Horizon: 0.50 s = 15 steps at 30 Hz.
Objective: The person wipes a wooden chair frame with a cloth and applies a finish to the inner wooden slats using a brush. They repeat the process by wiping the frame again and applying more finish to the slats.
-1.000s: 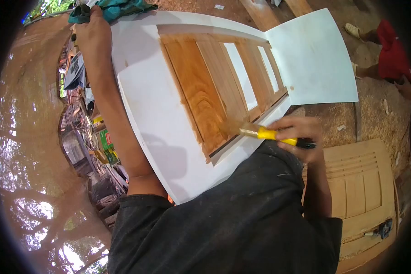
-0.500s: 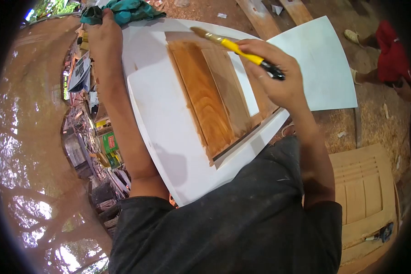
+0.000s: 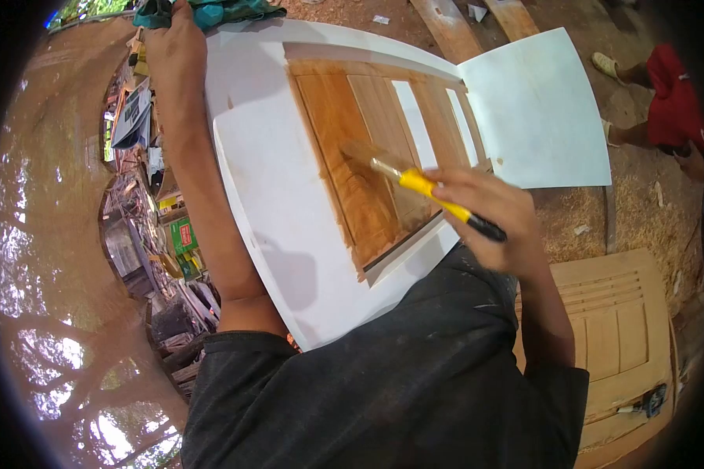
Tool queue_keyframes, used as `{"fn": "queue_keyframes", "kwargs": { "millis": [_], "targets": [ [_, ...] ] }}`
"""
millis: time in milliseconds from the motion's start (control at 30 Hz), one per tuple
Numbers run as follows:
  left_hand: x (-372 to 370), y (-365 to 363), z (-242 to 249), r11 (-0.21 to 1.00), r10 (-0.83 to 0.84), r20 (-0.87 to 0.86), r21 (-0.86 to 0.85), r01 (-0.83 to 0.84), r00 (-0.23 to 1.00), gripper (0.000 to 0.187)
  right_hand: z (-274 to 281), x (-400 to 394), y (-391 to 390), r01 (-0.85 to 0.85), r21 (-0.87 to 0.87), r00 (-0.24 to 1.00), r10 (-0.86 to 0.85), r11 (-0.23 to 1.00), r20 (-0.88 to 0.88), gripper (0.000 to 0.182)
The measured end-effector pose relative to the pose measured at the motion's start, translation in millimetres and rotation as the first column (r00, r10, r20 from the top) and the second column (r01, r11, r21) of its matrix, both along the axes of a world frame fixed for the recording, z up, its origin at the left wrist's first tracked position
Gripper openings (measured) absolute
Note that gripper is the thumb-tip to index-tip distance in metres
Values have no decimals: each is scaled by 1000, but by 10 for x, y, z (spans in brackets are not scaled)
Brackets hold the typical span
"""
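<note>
My right hand (image 3: 489, 219) is closed round the yellow and black handle of a paintbrush (image 3: 418, 184). The brush's bristles are over the glossy orange-brown strip of a wooden panel (image 3: 340, 117), whose other strips look paler and duller. White board (image 3: 266, 195) surrounds the panel, and two white bars show between its wooden strips. At the far left corner of the board, my left hand (image 3: 177, 39) grips a teal cloth (image 3: 231, 14); its fingertips are partly hidden by the cloth and cut off by the frame's top edge.
A separate white sheet (image 3: 540, 117) adjoins the board on the right. Below it lies a pale carved wooden door (image 3: 602, 320). Another person in red clothing (image 3: 675, 102) is at the far right. Clutter with a green box (image 3: 184, 236) lies left, beside a large glossy brown surface (image 3: 55, 234).
My right hand has moved down towards me, bringing the brush from above the panel's far edge to over the middle of the glossy strip. My left hand stays at the cloth.
</note>
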State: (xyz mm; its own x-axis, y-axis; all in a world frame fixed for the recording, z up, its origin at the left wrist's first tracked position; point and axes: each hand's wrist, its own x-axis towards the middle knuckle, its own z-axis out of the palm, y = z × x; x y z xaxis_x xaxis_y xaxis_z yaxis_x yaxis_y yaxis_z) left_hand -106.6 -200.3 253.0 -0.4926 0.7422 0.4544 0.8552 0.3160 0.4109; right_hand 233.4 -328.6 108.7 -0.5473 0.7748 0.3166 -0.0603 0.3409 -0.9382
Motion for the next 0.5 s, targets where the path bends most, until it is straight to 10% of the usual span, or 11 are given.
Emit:
{"fn": "queue_keyframes", "kwargs": {
  "millis": [233, 500],
  "targets": [
    [-38, 1, 13, 1000, 2, -22, -18, -2, 1000, 45, 227, 532, -252, -195, -41, 976, 189, 980, -103, 38],
    [-7, 13, -12, 998, -65, -6, 26, 65, 998, 43, 168, 531, 180, 285, 94, 957, -278, 954, -83, 27]
  ]
}}
